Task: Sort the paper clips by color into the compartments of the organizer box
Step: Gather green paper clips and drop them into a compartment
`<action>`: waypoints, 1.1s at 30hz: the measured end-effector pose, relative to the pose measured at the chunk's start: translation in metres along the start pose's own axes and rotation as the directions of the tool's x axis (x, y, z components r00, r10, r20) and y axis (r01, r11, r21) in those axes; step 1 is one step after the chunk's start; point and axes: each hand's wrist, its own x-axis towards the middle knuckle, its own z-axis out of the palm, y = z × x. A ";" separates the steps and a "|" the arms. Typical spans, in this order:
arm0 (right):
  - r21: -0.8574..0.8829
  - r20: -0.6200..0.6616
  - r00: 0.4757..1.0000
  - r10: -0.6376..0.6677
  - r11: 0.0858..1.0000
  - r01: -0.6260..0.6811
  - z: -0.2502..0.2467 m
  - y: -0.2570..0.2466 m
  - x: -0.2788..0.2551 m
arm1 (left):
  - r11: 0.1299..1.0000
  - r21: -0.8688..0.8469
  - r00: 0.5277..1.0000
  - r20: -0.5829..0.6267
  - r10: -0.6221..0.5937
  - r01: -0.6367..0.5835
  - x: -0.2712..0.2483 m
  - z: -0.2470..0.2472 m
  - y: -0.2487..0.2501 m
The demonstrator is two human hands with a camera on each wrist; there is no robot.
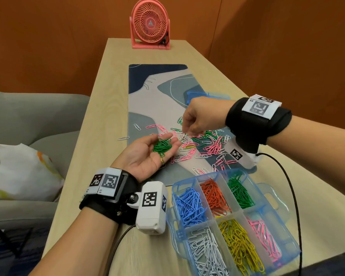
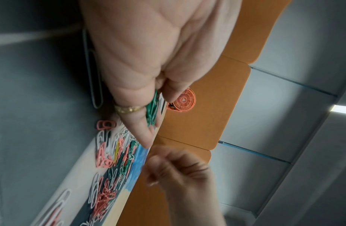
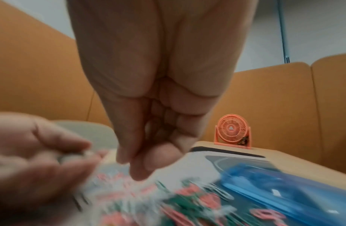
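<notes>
Evidently, green clips [image 1: 162, 146] rest in the cupped, upturned left hand [image 1: 147, 154], which serves as a tray. At its 2 o'clock the right hand [image 1: 199, 118] hovers over the loose pile [image 1: 207, 144], fingertips pinched together; whether they hold a clip cannot be told. The organizer box [image 1: 283, 198] waits at 5 o'clock.

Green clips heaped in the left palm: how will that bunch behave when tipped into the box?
The green clips lie as a loose, interlocked heap on the open left hand, so they will probably slide off in clumps. Thin wire, likely light and springy; some may snag or bounce off the organizer box dividers.
</notes>
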 end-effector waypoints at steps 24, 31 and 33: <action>-0.044 0.016 0.985 0.171 0.985 -0.170 0.018 0.030 0.005 | 0.997 0.059 0.998 -0.036 0.059 -0.057 -0.001 -0.004 0.004; -0.070 -0.014 0.981 0.194 0.978 -0.194 0.027 0.023 0.016 | 0.997 0.057 0.997 -0.042 0.063 -0.061 -0.001 -0.003 0.004; -0.092 -0.012 0.983 0.181 0.979 -0.181 0.028 0.021 0.015 | 0.997 0.060 0.997 -0.044 0.060 -0.057 0.000 -0.004 0.004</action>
